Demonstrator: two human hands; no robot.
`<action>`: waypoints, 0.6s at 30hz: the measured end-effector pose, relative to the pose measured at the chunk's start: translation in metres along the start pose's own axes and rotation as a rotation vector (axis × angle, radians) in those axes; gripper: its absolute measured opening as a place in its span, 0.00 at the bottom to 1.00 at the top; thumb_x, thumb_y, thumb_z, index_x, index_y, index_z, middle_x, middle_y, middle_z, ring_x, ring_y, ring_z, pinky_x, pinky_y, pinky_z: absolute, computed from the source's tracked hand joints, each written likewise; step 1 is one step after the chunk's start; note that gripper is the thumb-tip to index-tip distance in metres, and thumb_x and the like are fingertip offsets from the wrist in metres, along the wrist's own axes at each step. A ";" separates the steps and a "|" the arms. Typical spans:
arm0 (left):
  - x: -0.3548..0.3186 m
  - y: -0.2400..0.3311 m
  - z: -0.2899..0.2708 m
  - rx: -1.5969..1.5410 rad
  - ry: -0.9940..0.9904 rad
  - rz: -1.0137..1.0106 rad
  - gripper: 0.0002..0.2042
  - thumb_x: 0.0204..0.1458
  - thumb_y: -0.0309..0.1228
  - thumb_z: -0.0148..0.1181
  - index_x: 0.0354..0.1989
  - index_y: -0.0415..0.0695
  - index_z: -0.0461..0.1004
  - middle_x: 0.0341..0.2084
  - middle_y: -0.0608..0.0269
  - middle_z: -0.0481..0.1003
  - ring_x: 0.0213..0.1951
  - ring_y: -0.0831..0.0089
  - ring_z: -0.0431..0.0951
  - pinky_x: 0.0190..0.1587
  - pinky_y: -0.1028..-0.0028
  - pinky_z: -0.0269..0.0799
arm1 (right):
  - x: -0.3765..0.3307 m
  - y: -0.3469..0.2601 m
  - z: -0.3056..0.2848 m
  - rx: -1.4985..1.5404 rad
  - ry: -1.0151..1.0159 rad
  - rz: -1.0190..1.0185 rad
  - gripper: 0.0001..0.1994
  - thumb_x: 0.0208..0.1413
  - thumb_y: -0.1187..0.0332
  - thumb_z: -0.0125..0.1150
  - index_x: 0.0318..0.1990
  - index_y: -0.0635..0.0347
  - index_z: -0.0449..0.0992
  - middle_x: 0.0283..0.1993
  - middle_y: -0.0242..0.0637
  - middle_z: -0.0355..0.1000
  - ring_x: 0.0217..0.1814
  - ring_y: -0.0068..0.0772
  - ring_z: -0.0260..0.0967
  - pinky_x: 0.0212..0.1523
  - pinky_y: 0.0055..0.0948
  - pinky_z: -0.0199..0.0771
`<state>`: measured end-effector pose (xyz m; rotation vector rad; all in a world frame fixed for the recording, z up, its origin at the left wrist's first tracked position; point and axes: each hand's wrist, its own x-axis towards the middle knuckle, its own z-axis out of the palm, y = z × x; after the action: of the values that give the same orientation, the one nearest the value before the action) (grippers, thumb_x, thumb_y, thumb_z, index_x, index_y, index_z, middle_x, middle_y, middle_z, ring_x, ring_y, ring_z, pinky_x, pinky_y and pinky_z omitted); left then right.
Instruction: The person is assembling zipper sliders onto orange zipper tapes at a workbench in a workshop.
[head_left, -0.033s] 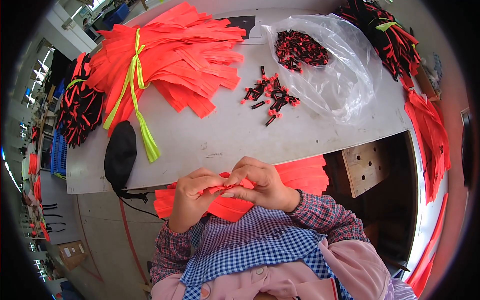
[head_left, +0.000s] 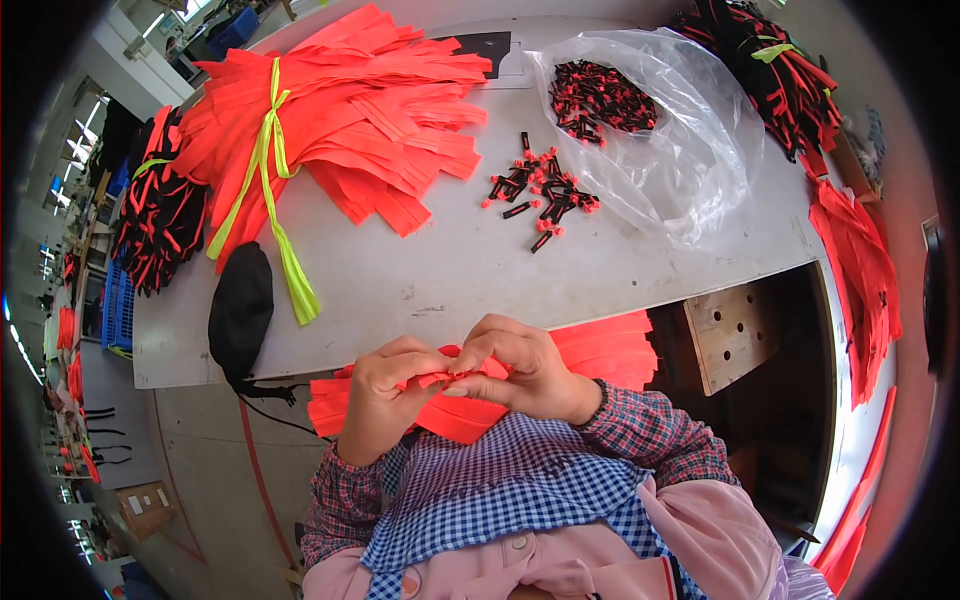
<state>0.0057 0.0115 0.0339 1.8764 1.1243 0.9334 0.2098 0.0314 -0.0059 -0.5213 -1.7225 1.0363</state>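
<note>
Both hands meet close to the table's front edge, over my lap. My left hand (head_left: pixel 383 392) is closed, its thumb and fingers pinching the end of a red zipper tape (head_left: pixel 463 420). My right hand (head_left: pixel 528 372) pinches the same end from the other side, thumb and forefinger pressed together. The fingers hide whatever lies between the tips. More red zipper tapes (head_left: pixel 610 350) lie beneath my hands, across my lap. Beyond them on the table is a loose heap of small black zipper pulls with red ends (head_left: pixel 545 190).
A large bundle of red zipper tapes (head_left: pixel 350 120), tied with yellow-green ribbon (head_left: pixel 268 160), covers the table's back left. Near it rests a black pouch (head_left: pixel 241 305). A clear plastic bag (head_left: pixel 690 150) holds more pulls. Black-and-red bundles (head_left: pixel 765 75) lie at the right. Below is an open compartment with a wooden board (head_left: pixel 728 340).
</note>
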 end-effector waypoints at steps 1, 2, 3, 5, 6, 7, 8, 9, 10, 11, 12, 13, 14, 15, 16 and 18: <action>0.000 0.001 0.000 -0.004 0.003 0.007 0.10 0.44 0.17 0.67 0.37 0.38 0.81 0.30 0.58 0.78 0.32 0.69 0.79 0.34 0.74 0.74 | 0.000 0.000 0.000 0.013 -0.014 -0.001 0.10 0.50 0.72 0.73 0.38 0.59 0.77 0.37 0.36 0.71 0.38 0.34 0.71 0.38 0.30 0.73; 0.000 0.001 0.000 -0.008 0.004 0.014 0.10 0.44 0.17 0.68 0.37 0.38 0.80 0.29 0.58 0.78 0.32 0.69 0.79 0.34 0.74 0.74 | 0.000 0.000 0.000 0.012 -0.013 0.001 0.10 0.50 0.72 0.73 0.38 0.59 0.77 0.37 0.36 0.71 0.38 0.34 0.71 0.38 0.30 0.73; 0.000 0.003 0.000 -0.009 0.003 0.014 0.10 0.44 0.17 0.68 0.37 0.38 0.80 0.29 0.58 0.78 0.32 0.69 0.79 0.34 0.74 0.74 | -0.001 -0.001 -0.001 0.027 -0.027 0.010 0.10 0.51 0.73 0.72 0.37 0.59 0.76 0.37 0.36 0.71 0.38 0.34 0.71 0.38 0.30 0.73; 0.002 0.005 0.001 0.016 -0.015 -0.006 0.10 0.44 0.18 0.68 0.37 0.37 0.80 0.29 0.58 0.78 0.32 0.70 0.80 0.34 0.75 0.74 | -0.002 0.000 -0.001 0.041 -0.041 0.019 0.10 0.51 0.73 0.72 0.37 0.59 0.76 0.37 0.36 0.71 0.37 0.34 0.71 0.38 0.30 0.73; 0.003 0.004 0.001 0.015 -0.016 -0.005 0.10 0.44 0.18 0.68 0.37 0.37 0.80 0.29 0.58 0.78 0.32 0.70 0.80 0.34 0.75 0.74 | -0.002 0.001 -0.001 0.022 -0.046 0.028 0.09 0.51 0.73 0.72 0.37 0.59 0.75 0.36 0.35 0.71 0.37 0.34 0.70 0.37 0.29 0.72; 0.005 0.003 0.001 0.008 -0.027 -0.021 0.09 0.45 0.17 0.68 0.36 0.36 0.80 0.30 0.57 0.79 0.33 0.70 0.80 0.35 0.75 0.74 | -0.002 0.002 -0.002 0.002 -0.050 0.037 0.09 0.52 0.73 0.71 0.37 0.59 0.75 0.35 0.35 0.70 0.36 0.34 0.70 0.36 0.29 0.71; 0.005 0.003 0.001 0.002 -0.035 -0.039 0.09 0.46 0.17 0.68 0.36 0.36 0.79 0.31 0.57 0.79 0.34 0.71 0.80 0.36 0.75 0.75 | -0.001 0.002 -0.002 0.004 -0.052 0.037 0.09 0.52 0.73 0.71 0.37 0.59 0.75 0.35 0.35 0.70 0.36 0.34 0.70 0.36 0.29 0.71; 0.006 0.004 0.001 0.003 -0.033 -0.040 0.09 0.46 0.17 0.68 0.36 0.36 0.79 0.31 0.57 0.79 0.34 0.71 0.80 0.36 0.75 0.75 | 0.001 0.001 -0.003 0.023 -0.040 0.070 0.10 0.51 0.73 0.72 0.36 0.59 0.75 0.35 0.34 0.72 0.37 0.33 0.71 0.37 0.29 0.72; 0.007 0.006 0.002 -0.043 -0.038 -0.094 0.08 0.47 0.17 0.67 0.36 0.35 0.79 0.31 0.57 0.80 0.34 0.72 0.80 0.37 0.75 0.75 | 0.002 0.001 -0.003 0.043 -0.029 0.103 0.10 0.51 0.73 0.73 0.36 0.58 0.75 0.36 0.34 0.73 0.38 0.32 0.72 0.38 0.29 0.73; 0.008 0.007 0.002 -0.090 -0.043 -0.145 0.07 0.48 0.17 0.67 0.36 0.35 0.79 0.32 0.58 0.80 0.35 0.72 0.80 0.38 0.75 0.75 | 0.002 0.002 -0.004 0.042 -0.030 0.101 0.10 0.51 0.73 0.73 0.36 0.58 0.75 0.36 0.34 0.73 0.38 0.32 0.72 0.38 0.29 0.73; 0.008 0.006 0.002 -0.090 -0.042 -0.143 0.07 0.48 0.17 0.67 0.36 0.35 0.79 0.32 0.58 0.80 0.35 0.72 0.80 0.38 0.75 0.75 | 0.002 0.003 -0.006 0.052 -0.060 0.109 0.10 0.51 0.72 0.73 0.36 0.59 0.75 0.36 0.34 0.73 0.37 0.32 0.72 0.37 0.29 0.72; 0.008 0.003 0.001 -0.082 -0.060 -0.136 0.07 0.49 0.17 0.66 0.37 0.34 0.79 0.32 0.58 0.80 0.35 0.73 0.80 0.39 0.75 0.76 | 0.001 0.005 -0.008 0.063 -0.091 0.117 0.10 0.52 0.72 0.73 0.36 0.59 0.75 0.35 0.34 0.73 0.36 0.31 0.72 0.37 0.28 0.71; 0.007 0.003 0.000 -0.075 -0.080 -0.132 0.07 0.50 0.18 0.66 0.38 0.33 0.79 0.33 0.58 0.80 0.36 0.73 0.80 0.39 0.75 0.76 | 0.000 0.007 -0.006 0.062 -0.089 0.118 0.10 0.52 0.72 0.73 0.36 0.59 0.75 0.35 0.34 0.73 0.36 0.31 0.72 0.37 0.28 0.71; 0.007 0.004 0.001 -0.075 -0.082 -0.132 0.07 0.50 0.18 0.66 0.38 0.33 0.79 0.33 0.58 0.80 0.36 0.73 0.80 0.39 0.75 0.76 | -0.002 0.010 -0.003 0.094 -0.066 0.115 0.09 0.53 0.72 0.71 0.37 0.59 0.75 0.33 0.34 0.71 0.34 0.28 0.70 0.34 0.27 0.69; 0.008 0.006 0.002 -0.065 -0.075 -0.141 0.07 0.51 0.18 0.66 0.38 0.33 0.79 0.32 0.58 0.80 0.36 0.74 0.80 0.39 0.76 0.75 | -0.003 0.011 -0.001 0.125 -0.043 0.112 0.09 0.55 0.71 0.70 0.37 0.60 0.75 0.30 0.33 0.70 0.31 0.25 0.68 0.32 0.26 0.68; 0.008 0.005 0.004 -0.056 -0.065 -0.150 0.07 0.52 0.19 0.65 0.39 0.33 0.79 0.32 0.58 0.80 0.35 0.74 0.80 0.39 0.76 0.75 | 0.000 0.009 -0.002 0.173 -0.060 0.186 0.08 0.56 0.71 0.69 0.38 0.61 0.74 0.31 0.33 0.71 0.32 0.24 0.69 0.33 0.26 0.68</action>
<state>0.0138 0.0163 0.0386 1.7392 1.1697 0.8062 0.2106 0.0367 -0.0134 -0.5512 -1.6397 1.3326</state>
